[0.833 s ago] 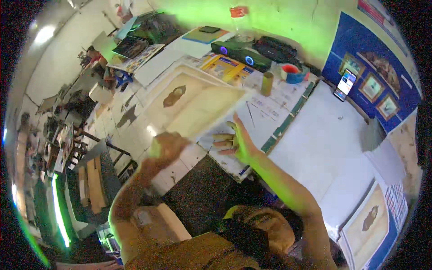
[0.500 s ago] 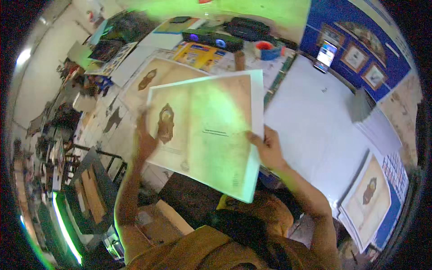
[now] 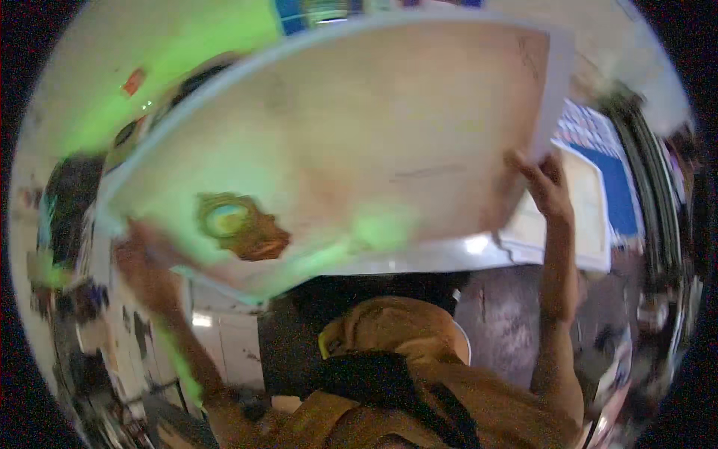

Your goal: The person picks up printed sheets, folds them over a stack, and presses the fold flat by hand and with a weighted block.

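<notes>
A large beige printed sheet point(image 3: 359, 150) with a white border is spread in front of me, held up between both hands. A brown ornate oval-topped ornament is printed near its lower left, and faint lines of text lie in its middle. At the sheet's lower left corner my left hand point(image 3: 149, 269) grips it, its fingers blurred. My right hand point(image 3: 547, 183) pinches the right edge between thumb and fingers. Green light falls across the sheet's left and lower parts. The sheet hides most of the table behind it.
To the right of the sheet lie other beige prints point(image 3: 589, 209) on a blue panel point(image 3: 617, 198). Below the held sheet shows the white table edge point(image 3: 419, 258). A dark shape point(image 3: 75, 194) stands at the left, blurred.
The sheet has come up much closer and now covers most of the view. My hands have spread farther apart with it, and my view has swung to the right.
</notes>
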`<move>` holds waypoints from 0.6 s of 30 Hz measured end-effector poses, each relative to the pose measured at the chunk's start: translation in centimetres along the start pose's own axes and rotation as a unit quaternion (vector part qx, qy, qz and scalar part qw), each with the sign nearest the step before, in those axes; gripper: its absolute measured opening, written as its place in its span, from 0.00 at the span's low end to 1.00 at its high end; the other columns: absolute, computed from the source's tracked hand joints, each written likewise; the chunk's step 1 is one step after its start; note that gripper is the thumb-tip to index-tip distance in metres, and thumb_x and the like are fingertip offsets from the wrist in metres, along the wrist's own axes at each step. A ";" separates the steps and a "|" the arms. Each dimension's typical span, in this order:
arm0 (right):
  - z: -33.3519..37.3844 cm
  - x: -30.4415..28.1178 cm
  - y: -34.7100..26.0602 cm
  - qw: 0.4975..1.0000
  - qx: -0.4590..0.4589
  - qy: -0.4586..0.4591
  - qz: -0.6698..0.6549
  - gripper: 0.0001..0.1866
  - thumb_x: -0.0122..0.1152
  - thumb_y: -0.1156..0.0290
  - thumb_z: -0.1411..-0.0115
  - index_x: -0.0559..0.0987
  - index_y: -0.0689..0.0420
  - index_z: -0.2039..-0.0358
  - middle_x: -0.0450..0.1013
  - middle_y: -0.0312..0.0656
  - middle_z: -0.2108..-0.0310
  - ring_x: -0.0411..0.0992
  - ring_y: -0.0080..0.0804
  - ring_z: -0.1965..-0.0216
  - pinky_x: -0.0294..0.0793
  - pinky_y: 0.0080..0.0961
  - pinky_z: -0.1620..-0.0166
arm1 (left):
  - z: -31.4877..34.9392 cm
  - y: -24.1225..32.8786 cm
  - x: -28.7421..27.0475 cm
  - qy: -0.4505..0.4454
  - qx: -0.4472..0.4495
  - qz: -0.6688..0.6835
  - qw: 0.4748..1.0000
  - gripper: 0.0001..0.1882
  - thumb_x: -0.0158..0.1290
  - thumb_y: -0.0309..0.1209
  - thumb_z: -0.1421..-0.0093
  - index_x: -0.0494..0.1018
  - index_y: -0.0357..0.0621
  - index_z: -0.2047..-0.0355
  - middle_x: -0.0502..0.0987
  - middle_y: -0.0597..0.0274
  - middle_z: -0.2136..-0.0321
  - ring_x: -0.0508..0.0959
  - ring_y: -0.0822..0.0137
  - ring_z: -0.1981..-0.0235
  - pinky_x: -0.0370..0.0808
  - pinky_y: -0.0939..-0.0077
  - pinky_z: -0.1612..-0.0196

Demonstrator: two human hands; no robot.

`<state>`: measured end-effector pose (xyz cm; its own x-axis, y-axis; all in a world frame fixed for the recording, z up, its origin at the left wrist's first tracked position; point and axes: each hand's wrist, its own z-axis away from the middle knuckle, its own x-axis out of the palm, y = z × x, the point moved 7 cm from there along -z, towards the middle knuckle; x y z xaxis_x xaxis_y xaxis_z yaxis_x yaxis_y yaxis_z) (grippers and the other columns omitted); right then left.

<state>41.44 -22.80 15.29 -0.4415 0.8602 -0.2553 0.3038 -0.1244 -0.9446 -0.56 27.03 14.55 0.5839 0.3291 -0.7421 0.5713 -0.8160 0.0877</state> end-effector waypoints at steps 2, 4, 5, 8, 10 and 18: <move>-0.7 -4.2 4.6 0.998 0.028 0.032 0.050 0.16 0.68 0.61 0.44 0.80 0.62 0.64 0.77 0.36 0.69 0.72 0.22 0.66 0.72 0.22 0.60 | -2.7 2.4 -0.9 0.025 -0.110 0.183 0.977 0.24 0.51 0.35 0.36 0.66 0.41 0.41 0.70 0.50 0.61 0.73 0.59 0.64 0.73 0.66 0.61; 0.4 -5.3 7.0 0.998 0.013 0.045 0.043 0.18 0.69 0.57 0.45 0.81 0.61 0.66 0.77 0.35 0.70 0.70 0.20 0.68 0.70 0.21 0.63 | -3.2 6.8 -0.5 0.045 -0.162 0.326 0.930 0.25 0.49 0.42 0.34 0.67 0.29 0.50 0.71 0.50 0.58 0.72 0.64 0.60 0.74 0.67 0.60; 0.8 -3.4 5.6 0.999 -0.033 0.033 0.003 0.19 0.70 0.56 0.45 0.81 0.61 0.67 0.76 0.35 0.71 0.69 0.19 0.69 0.69 0.20 0.64 | -0.4 2.2 3.3 0.046 -0.129 0.363 0.922 0.21 0.50 0.38 0.36 0.68 0.35 0.49 0.72 0.51 0.56 0.72 0.58 0.57 0.71 0.60 0.54; 1.9 -2.7 13.3 0.992 0.026 0.090 -0.080 0.19 0.70 0.54 0.46 0.82 0.60 0.69 0.75 0.34 0.71 0.68 0.17 0.70 0.67 0.20 0.67 | 3.8 3.9 10.5 -0.011 -0.199 0.354 0.914 0.28 0.49 0.40 0.36 0.60 0.33 0.42 0.66 0.51 0.43 0.68 0.57 0.47 0.62 0.61 0.40; 1.6 -1.7 11.6 0.977 0.002 0.142 -0.158 0.20 0.69 0.55 0.45 0.82 0.62 0.67 0.75 0.35 0.71 0.68 0.18 0.70 0.67 0.21 0.69 | 4.8 5.0 10.8 0.033 -0.121 0.376 0.918 0.24 0.53 0.41 0.36 0.67 0.31 0.51 0.71 0.54 0.60 0.69 0.62 0.60 0.70 0.65 0.55; -0.9 -1.6 9.7 0.985 0.108 0.040 0.128 0.31 0.58 0.46 0.40 0.80 0.69 0.63 0.78 0.46 0.70 0.74 0.33 0.71 0.72 0.29 0.65 | 0.5 9.4 10.7 -0.204 -0.205 0.251 0.924 0.31 0.52 0.46 0.36 0.64 0.31 0.43 0.73 0.46 0.51 0.75 0.56 0.56 0.73 0.64 0.52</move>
<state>45.83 -24.93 6.76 -0.3021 0.8221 -0.4826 0.2061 -0.4379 -0.8751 10.75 22.59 7.11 0.6163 -0.3175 -0.7206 0.5067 -0.5406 0.6716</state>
